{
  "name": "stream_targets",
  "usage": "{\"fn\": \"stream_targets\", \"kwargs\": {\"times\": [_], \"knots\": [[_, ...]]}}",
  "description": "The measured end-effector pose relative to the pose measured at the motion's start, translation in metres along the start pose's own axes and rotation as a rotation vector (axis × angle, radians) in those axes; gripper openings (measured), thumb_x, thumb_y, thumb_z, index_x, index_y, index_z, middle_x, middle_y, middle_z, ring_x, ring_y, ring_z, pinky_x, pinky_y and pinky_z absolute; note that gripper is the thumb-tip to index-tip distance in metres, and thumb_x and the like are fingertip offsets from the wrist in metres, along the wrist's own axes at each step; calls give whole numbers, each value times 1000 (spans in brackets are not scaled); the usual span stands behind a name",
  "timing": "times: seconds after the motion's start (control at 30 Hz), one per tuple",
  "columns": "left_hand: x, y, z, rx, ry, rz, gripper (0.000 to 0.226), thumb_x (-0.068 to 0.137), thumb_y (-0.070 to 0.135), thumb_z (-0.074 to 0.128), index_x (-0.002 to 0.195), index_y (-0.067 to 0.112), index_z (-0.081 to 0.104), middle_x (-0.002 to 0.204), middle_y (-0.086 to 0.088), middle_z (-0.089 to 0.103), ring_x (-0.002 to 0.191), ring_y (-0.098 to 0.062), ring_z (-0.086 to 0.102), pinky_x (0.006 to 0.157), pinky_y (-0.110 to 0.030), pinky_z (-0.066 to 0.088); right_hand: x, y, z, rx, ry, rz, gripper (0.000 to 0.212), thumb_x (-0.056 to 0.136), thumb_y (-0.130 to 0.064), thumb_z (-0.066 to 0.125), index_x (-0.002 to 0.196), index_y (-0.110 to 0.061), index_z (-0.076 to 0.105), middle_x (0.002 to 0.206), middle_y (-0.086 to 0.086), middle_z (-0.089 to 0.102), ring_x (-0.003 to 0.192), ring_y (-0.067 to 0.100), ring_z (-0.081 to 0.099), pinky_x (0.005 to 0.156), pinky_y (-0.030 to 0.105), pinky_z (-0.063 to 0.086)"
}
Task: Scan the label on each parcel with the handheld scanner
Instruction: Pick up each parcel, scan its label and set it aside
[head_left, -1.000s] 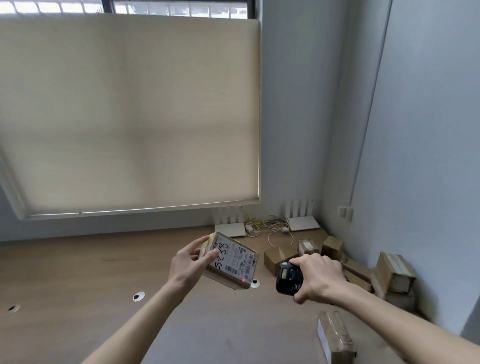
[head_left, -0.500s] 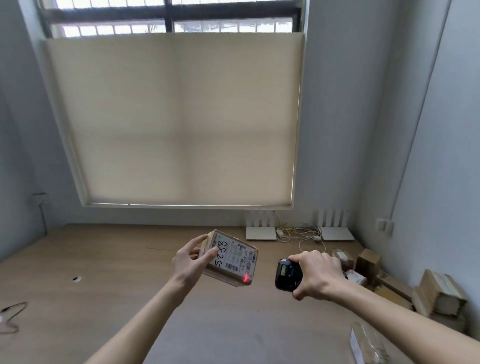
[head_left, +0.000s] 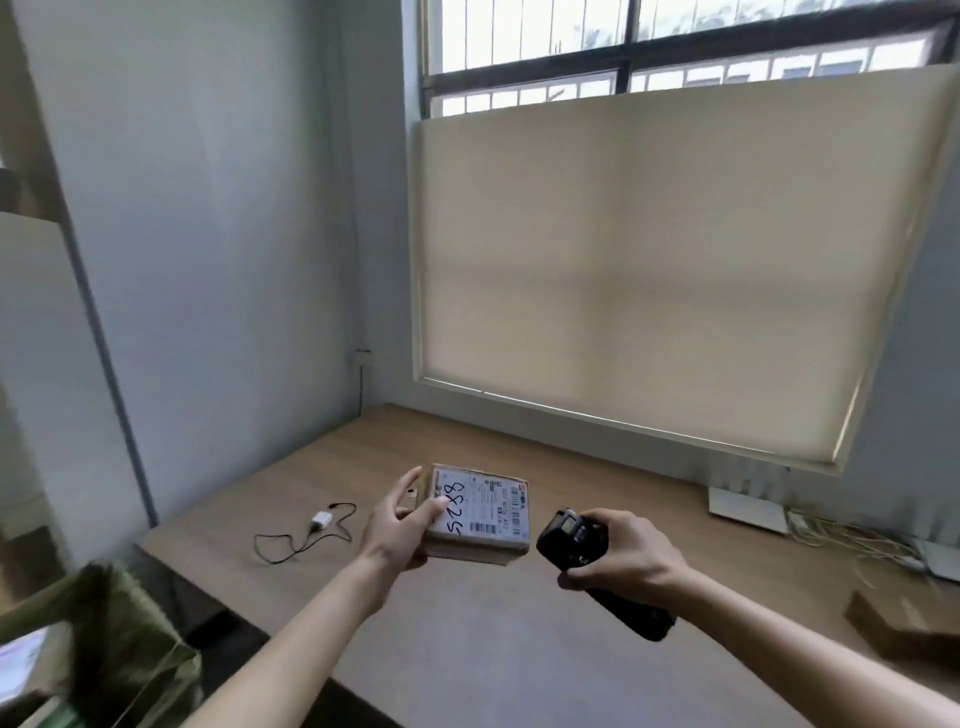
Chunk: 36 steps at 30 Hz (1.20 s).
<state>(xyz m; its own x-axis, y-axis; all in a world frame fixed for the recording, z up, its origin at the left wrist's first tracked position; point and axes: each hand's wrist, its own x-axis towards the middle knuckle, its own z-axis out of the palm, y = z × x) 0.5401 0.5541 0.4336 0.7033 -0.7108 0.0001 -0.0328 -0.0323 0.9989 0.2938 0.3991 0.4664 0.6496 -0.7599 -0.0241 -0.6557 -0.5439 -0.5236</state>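
Left hand (head_left: 397, 525) gripping parcel (head_left: 478, 514), right hand (head_left: 621, 553) clutching scanner (head_left: 571, 540) just beside

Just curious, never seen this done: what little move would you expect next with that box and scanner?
Probably setting the parcel down toward the green sack. The left hand holds it label up, the scanner in the right hand shows no red dot on it.

The parcel (head_left: 475, 522) is matt brown cardboard with a smooth white paper label (head_left: 483, 506) (inked by hand). The scanner (head_left: 574, 543) looks glossy black plastic. The surface (head_left: 519, 649) shows matt wood grain.
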Motion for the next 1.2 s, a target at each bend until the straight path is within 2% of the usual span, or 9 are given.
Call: {"fn": "stream_targets", "kwargs": {"times": [0.17,0.3,0.47,0.57,0.63,0.77,0.93,1.1,1.2], "knots": [[-40,-11,-166,-120,216,-73,40,84,34,76,117,51,58,105,-11,76,99,-33,71,80,-58,60,10,-156,107,405,-146,-180,44,53,-47,90,92,-31,76,77,-13,75,70,3,69,69,22,56],[-90,-24,-281,-127,386,-114,51,77,28,84,118,39,54,103,-12,74,82,-24,73,57,-36,60,1,-276,179,542,-294,-333,46,56,-42,93,98,-28,79,84,-9,79,73,4,72,68,18,55],[-153,-49,-406,-88,576,-168,53,78,27,85,118,24,51,103,-10,67,81,-21,67,54,-29,57,-10,-399,267,580,-445,-446,45,63,-27,96,104,-27,79,88,-6,80,83,13,77,73,24,60],[-184,-67,-469,-85,677,-212,49,82,37,79,114,11,51,98,-19,68,87,-32,69,75,-51,62,-17,-462,320,577,-554,-513,52,65,-26,98,113,-24,78,96,-5,80,87,16,77,76,25,59],[-199,-80,-506,-108,711,-237,50,83,38,79,114,9,52,105,-28,69,87,-38,72,73,-53,62,-20,-499,353,581,-616,-548,54,66,-24,98,115,-26,75,98,-7,80,85,11,77,73,21,60],[-204,-111,-564,-95,788,-272,40,82,49,75,115,30,64,102,-12,73,85,-26,74,63,-39,63,-15,-553,426,586,-691,-570,47,67,-25,98,108,-29,76,98,-2,81,89,18,78,86,41,65],[-161,-167,-631,-85,846,-339,25,90,54,65,111,41,68,111,-7,70,101,-30,70,87,-50,60,12,-594,531,535,-738,-515,36,62,-37,97,90,-37,76,87,-12,80,78,3,75,79,27,63],[-113,-232,-670,-139,833,-468,25,91,53,63,111,39,64,100,-10,74,80,-25,76,62,-35,61,50,-604,620,495,-783,-382,43,54,-47,94,90,-38,74,79,-23,77,70,-3,73,62,16,55],[-91,-275,-684,-149,812,-524,23,90,59,62,109,47,60,115,10,62,103,-24,65,72,-42,63,68,-599,661,459,-789,-313,49,49,-52,93,91,-34,77,79,-19,77,70,0,73,60,18,54]]}}
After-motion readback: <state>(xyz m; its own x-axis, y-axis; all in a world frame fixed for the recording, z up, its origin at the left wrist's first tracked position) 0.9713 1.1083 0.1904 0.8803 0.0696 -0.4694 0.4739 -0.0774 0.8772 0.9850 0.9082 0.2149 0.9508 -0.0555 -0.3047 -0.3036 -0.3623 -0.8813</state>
